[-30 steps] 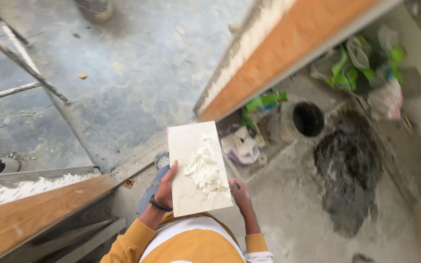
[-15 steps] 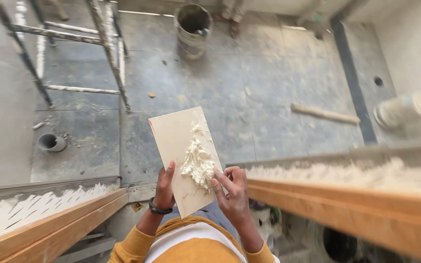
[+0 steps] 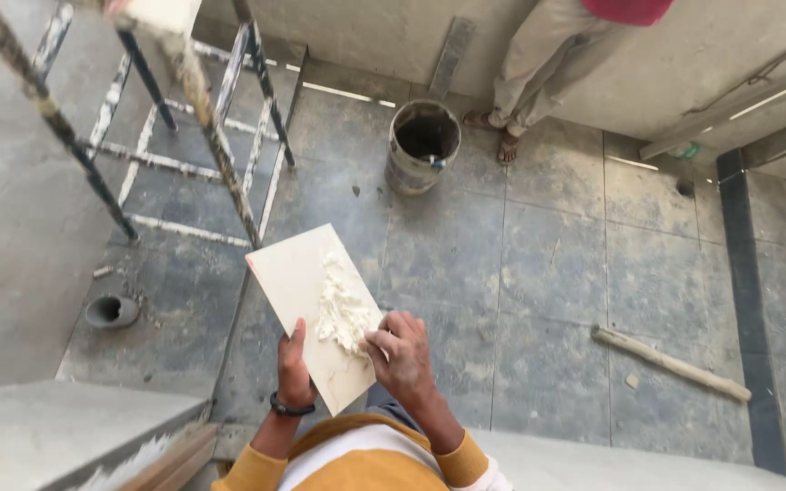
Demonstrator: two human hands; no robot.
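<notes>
A cream rectangular tile (image 3: 295,282) is held flat in front of me, with a lump of white paste (image 3: 342,309) spread on its right half. My left hand (image 3: 292,365) grips the tile's near left edge, thumb on top; a dark band circles that wrist. My right hand (image 3: 399,356) rests at the tile's right edge, its fingertips in the paste. Whether it holds a tool is hidden.
Far below lies a grey tiled floor with a dirty bucket (image 3: 422,145), a wooden stick (image 3: 670,364) and a floor drain (image 3: 111,311). Another person's legs (image 3: 529,73) stand by the far wall. A paint-spattered metal scaffold (image 3: 184,100) rises at left.
My view has swung away from the orange plank edge, bringing the bucket, the other person and the scaffold into sight. The tile stays in both hands, with my right hand still at the paste.
</notes>
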